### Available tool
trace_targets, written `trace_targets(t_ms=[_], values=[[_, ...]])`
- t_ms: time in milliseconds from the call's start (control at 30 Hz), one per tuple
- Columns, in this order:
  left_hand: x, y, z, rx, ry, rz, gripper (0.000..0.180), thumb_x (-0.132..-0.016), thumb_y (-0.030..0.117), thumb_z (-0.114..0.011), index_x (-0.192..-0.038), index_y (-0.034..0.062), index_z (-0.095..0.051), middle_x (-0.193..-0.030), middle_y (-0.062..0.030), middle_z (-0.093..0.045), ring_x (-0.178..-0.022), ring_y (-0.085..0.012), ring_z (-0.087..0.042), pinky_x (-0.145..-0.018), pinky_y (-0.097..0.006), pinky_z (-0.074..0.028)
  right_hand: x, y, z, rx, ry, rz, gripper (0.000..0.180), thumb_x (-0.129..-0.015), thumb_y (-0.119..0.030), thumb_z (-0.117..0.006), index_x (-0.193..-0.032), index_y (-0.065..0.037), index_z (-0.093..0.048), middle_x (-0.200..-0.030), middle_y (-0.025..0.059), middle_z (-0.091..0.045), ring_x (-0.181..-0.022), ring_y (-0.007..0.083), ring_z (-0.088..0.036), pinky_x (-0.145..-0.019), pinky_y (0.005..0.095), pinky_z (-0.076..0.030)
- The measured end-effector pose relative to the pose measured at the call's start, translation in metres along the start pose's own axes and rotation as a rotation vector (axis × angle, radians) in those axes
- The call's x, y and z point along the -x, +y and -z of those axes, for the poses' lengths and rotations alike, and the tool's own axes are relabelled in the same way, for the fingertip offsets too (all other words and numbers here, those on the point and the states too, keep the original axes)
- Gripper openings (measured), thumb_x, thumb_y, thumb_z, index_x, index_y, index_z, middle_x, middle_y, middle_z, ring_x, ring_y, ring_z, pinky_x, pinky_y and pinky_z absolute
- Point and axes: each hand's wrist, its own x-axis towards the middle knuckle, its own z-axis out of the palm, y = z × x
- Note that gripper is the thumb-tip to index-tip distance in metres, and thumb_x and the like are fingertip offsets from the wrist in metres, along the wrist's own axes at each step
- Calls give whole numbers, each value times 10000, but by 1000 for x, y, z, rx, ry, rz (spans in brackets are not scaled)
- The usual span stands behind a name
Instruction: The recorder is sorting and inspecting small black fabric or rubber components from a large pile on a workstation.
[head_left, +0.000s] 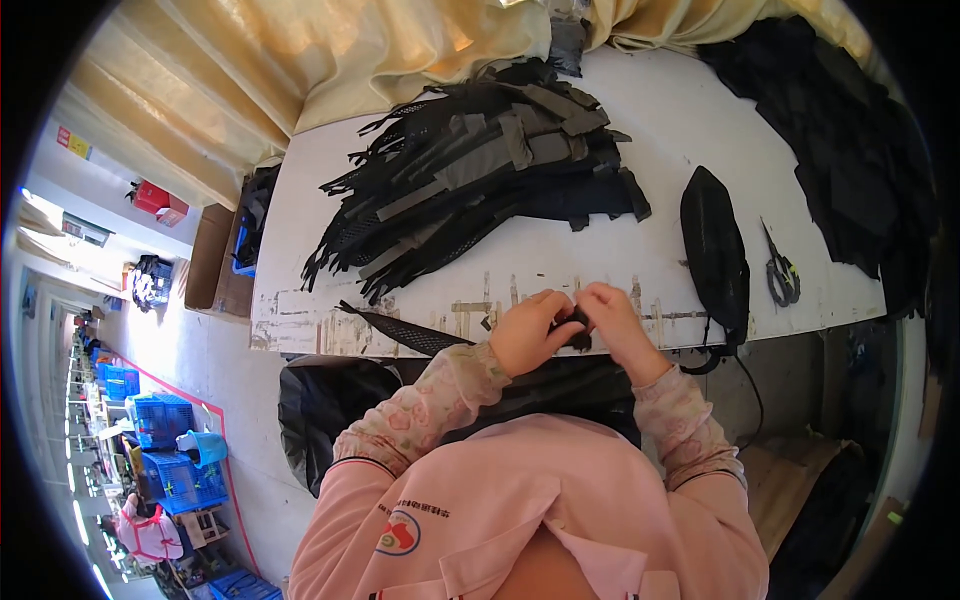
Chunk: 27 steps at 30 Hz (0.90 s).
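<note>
Both hands meet at the table's (600, 250) near edge: left hand (528, 335) and right hand (618, 325) fingers pinched shut on a small black piece (577, 328), braced close for control. Strap pile (480, 180) lies mid-table, scissors (780, 272) toward the right edge.

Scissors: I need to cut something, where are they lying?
In the head view, the scissors lie on the white table's right side, between the black oval piece and the dark fabric heap.
</note>
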Motion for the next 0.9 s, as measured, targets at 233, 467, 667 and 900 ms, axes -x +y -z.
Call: trace_targets(t_ms=[233,467,667,900], values=[[-8,-12,17,709,-48,167,88,-900,7,-524,-979,12,-560,-892,0,-567,-858,-80,-512,-786,-229,-435,10,-12,18,-219,-446,-158,157,-917,-78,-520,-1023,9,-597,-933,55,-608,-851,116,-558,-767,255,-462],[-8,-24,18,684,70,65,138,-906,-3,-492,-1025,16,-558,-939,-33,-569,-898,-102,-515,-831,-233,-422,26,-24,-2,-618,-465,-278,79,-897,-76,-563,-938,-10,-551,-850,59,-619,-695,139,-590,-669,286,-501],[-1,-2,29,492,-262,151,208,-859,42,-601,-1058,24,-540,-940,-30,-582,-890,-91,-527,-814,-238,-437,24,-14,-4,412,-120,365,116,-872,-60,-605,-898,-23,-499,-767,48,-596,-650,96,-569,-598,256,-479],[-4,-25,27,719,-230,585,212,-818,117,-684,-977,-18,-647,-859,-35,-666,-743,-102,-592,-709,-242,-487,26,-26,-3,266,-169,330,176,-830,-80,-657,-884,-27,-498,-718,8,-556,-633,75,-526,-576,235,-424]])
